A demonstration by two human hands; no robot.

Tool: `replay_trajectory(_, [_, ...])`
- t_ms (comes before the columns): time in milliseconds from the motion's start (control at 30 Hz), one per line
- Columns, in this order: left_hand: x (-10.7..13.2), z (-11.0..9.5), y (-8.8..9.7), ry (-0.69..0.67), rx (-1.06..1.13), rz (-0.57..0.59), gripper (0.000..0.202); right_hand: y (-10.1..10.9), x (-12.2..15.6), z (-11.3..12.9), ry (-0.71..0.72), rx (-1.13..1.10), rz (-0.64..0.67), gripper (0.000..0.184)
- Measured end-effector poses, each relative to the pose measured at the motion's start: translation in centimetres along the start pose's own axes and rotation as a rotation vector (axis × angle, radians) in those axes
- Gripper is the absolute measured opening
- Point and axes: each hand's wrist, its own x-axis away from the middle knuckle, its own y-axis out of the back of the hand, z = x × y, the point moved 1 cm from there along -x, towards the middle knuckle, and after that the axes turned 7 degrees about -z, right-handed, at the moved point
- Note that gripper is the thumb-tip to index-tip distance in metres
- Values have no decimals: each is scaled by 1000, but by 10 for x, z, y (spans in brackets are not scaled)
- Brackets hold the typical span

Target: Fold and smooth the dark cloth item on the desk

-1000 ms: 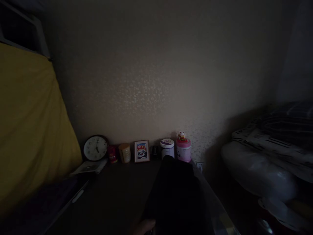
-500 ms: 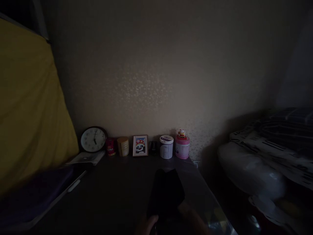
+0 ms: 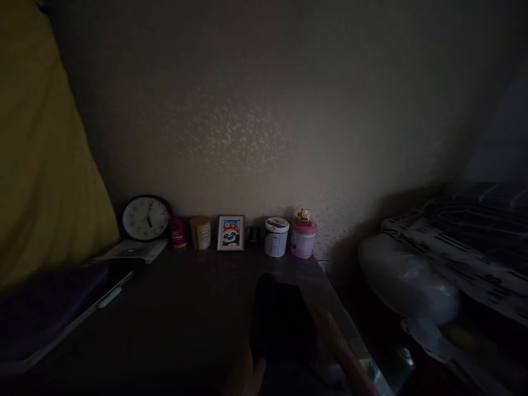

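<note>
The room is very dark. A black object, soft-looking and hard to make out, is low over the dark desk near its right edge. My left hand shows at the bottom edge and grips the object's lower left corner, thumb up. My right hand reaches in from the lower right, its fingers pressed along the object's right side; it is blurred.
Along the wall stand a round clock, a red tin, a yellow jar, a panda picture frame, a white tub and a pink canister. A yellow mattress leans left; bagged bedding lies right.
The black object has come down from close to the camera toward the desk and looks smaller. My right hand has come into view on its right side. The view has shifted right and up.
</note>
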Motion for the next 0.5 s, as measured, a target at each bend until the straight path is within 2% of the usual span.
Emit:
replay_trajectory(100, [1, -4, 2, 62, -32, 13, 58, -1, -3, 10, -51, 87, -26, 44])
replay_trajectory(233, [2, -6, 4, 77, -12, 21, 62, -10, -2, 21, -13, 167, -63, 42])
replay_trajectory(367, [2, -5, 1, 73, -25, 16, 61, -13, -6, 25, -23, 216, -13, 39])
replay_trajectory(500, [2, -5, 1, 96, 16, 52, 52, -13, -17, 33, -21, 103, 60, 36])
